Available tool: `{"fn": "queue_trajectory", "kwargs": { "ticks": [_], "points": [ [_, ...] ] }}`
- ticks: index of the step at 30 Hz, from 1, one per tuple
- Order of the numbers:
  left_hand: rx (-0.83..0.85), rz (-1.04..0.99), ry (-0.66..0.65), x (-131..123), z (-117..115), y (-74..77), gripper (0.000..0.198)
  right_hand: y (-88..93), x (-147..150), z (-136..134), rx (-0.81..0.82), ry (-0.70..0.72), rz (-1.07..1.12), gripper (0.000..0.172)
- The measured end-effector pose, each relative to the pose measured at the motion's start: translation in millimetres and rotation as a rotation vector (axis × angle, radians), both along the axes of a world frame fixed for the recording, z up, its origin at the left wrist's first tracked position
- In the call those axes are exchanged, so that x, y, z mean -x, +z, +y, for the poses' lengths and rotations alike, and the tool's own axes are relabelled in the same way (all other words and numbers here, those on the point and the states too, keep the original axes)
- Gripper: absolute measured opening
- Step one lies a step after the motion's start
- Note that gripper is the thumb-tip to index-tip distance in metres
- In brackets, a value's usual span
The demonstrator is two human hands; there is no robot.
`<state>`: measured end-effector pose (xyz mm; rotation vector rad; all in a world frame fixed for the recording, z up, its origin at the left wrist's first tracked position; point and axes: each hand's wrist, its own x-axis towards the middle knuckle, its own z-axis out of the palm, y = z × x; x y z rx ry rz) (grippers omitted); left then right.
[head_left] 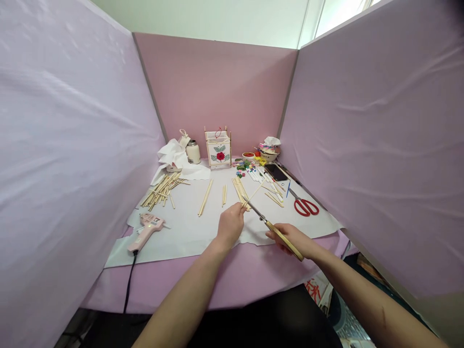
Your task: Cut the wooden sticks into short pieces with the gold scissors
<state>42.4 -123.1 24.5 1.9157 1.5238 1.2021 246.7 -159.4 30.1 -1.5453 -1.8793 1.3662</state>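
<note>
A pink glue gun (147, 232) lies near a stick pile (163, 190). The left hand (231, 222) pinches a thin stick (257, 189) over the white sheet (192, 234). The right hand (290, 238) grasps cutters (272, 228), blades at the stick beside the left fingers; contact is unclear. Red-handled scissors (306, 207) lie farther right.

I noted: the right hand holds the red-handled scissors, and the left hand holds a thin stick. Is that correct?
Not quite: the head view shows the right hand holding yellowish-handled cutters; the red-handled scissors lie on the table. The left hand does hold a thin stick.
</note>
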Motion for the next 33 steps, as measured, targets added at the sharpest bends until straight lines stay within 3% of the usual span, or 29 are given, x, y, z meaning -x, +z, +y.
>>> {"fn": "queue_trajectory", "kwargs": {
  "ticks": [3, 7, 10, 13, 18, 20, 23, 27, 29, 31, 33],
  "points": [
    [0.185, -0.243, -0.145, 6, 3, 3.0, 0.030, 0.5, -5, 0, -0.020, 0.020, -0.010, 0.044],
    [0.669, -0.684, -0.547, 19, 7, 10.2, 0.024, 1.7, -19, 0, -0.089, 0.099, 0.001, 0.040],
    [0.854, -0.822, -0.701, 24, 7, 13.8, 0.022, 1.6, -25, -1, -0.120, 0.133, 0.037, 0.038],
    [0.746, -0.738, -0.609, 19, 4, 14.4, 0.026, 0.3, -23, 0, -0.080, 0.111, 0.042, 0.040],
    [0.146, -0.206, -0.099, 3, -2, 8.5, 0.028, 1.2, -8, 0, -0.096, 0.013, -0.063, 0.044],
    [0.038, -0.094, -0.017, 1, -3, 7.2, 0.028, 3.4, -4, -1, -0.133, 0.007, -0.104, 0.045],
    [0.160, -0.252, -0.120, 6, -2, 9.7, 0.028, 6.6, -4, -2, -0.154, 0.022, -0.120, 0.044],
    [0.601, -0.707, -0.483, 18, 2, 15.9, 0.024, 8.5, -15, -2, -0.089, 0.067, -0.036, 0.043],
    [0.745, -0.824, -0.614, 21, 3, 17.1, 0.021, 8.6, -19, -2, -0.053, 0.108, 0.021, 0.042],
    [0.761, -0.825, -0.625, 20, 3, 16.7, 0.022, 7.6, -20, -1, -0.046, 0.124, 0.033, 0.043],
    [0.619, -0.713, -0.483, 16, 2, 14.6, 0.026, 5.4, -17, 1, -0.058, 0.092, -0.001, 0.045]
  ]
}}
